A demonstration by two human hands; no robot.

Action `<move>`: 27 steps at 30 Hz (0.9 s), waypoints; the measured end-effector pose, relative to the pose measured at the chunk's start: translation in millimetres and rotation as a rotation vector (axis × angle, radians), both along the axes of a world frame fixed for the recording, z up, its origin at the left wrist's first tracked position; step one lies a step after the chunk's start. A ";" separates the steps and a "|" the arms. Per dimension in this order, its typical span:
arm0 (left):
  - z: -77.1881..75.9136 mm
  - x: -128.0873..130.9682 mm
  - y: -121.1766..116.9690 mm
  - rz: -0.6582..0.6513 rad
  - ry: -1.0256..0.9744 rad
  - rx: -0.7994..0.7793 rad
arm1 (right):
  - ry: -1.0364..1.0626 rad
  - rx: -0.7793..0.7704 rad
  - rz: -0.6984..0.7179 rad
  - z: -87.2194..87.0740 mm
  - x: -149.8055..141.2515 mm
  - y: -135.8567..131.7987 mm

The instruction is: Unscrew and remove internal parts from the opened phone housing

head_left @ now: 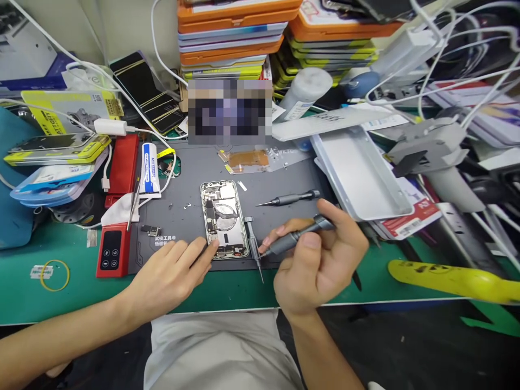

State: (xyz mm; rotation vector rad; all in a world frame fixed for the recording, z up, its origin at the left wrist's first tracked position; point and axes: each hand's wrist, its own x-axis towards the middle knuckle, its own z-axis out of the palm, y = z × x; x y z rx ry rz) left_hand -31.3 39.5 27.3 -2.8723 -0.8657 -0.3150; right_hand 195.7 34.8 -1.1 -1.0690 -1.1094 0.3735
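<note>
Apparently between screws, right hand (314, 260) clasps screwdriver (284, 242); left hand (174, 271), grip unclear, touches opened phone (226, 189) mid-frame; tip needs aligning

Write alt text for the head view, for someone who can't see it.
A person's left hand touches the lower part of an opened phone on a dark gray mat, while the right hand holds a screwdriver beside it. A second screwdriver lies along the phone's right side, a third farther back; orange cases are stacked behind.
</note>
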 end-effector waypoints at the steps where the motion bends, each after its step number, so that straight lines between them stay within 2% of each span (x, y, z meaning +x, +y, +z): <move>1: -0.9 -0.6 -0.2 -0.010 0.009 0.009 | 0.004 -0.002 0.002 -0.4 -0.6 0.5; 6: -5.6 -2.8 -1.8 -0.079 0.126 0.124 | 0.028 -0.014 0.033 -0.2 -3.7 1.5; 9: -7.7 -1.5 -3.1 -0.088 0.134 0.200 | -0.004 0.020 -0.021 -0.5 -3.2 2.9; 13: -7.9 -0.9 -5.2 -0.063 0.126 0.207 | -0.110 0.066 -0.138 -3.9 1.0 6.8; 16: -7.0 -2.4 -6.0 -0.062 0.158 0.183 | -0.195 0.110 -0.134 -6.8 4.5 7.1; 19: -6.6 -4.0 -5.3 -0.074 0.182 0.173 | -0.395 0.093 -0.119 -6.7 7.5 3.4; 21: -7.1 -5.0 -4.5 -0.078 0.171 0.171 | -0.625 0.052 -0.101 -4.3 9.8 0.4; 24: -9.0 -6.8 -4.6 -0.089 0.159 0.165 | -0.943 0.017 0.003 0.9 13.9 -2.0; 27: -11.6 -8.7 -6.4 -0.102 0.177 0.168 | -1.086 0.033 0.101 4.6 16.0 -1.5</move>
